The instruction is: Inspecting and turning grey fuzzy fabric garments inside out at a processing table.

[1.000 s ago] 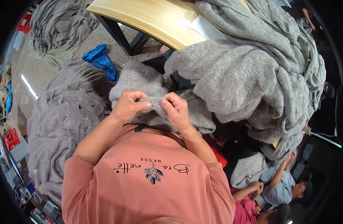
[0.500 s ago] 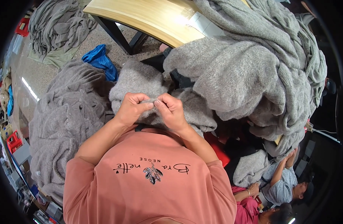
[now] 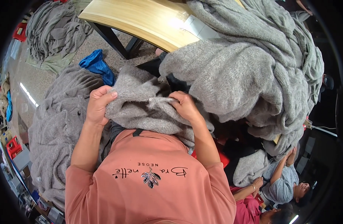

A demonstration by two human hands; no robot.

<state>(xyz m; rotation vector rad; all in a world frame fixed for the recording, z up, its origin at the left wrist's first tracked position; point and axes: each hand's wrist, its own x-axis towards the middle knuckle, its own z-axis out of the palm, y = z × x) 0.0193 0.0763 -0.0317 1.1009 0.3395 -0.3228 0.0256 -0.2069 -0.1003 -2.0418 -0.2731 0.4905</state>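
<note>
1. We are seeing the left hand [image 3: 98, 105] closing on the left edge of a grey knit [image 3: 141, 108], thumb on top and fingers curled under the fabric
2. We are seeing the right hand [image 3: 184, 106] pinching the same knit at its right side, fingers bent tightly into the cloth
3. The two hands are standing apart, the knit stretching between them just above the person's pink shirt [image 3: 149, 179]
4. The knit is lying in front of the chest, touching a big grey pile [image 3: 246, 71] on the wooden table [image 3: 141, 20]
5. A second grey heap [image 3: 55, 127] is lying on the floor to the left, with a blue cloth [image 3: 97, 65] beside it
6. Two other people [image 3: 283, 186] are sitting at lower right
</note>
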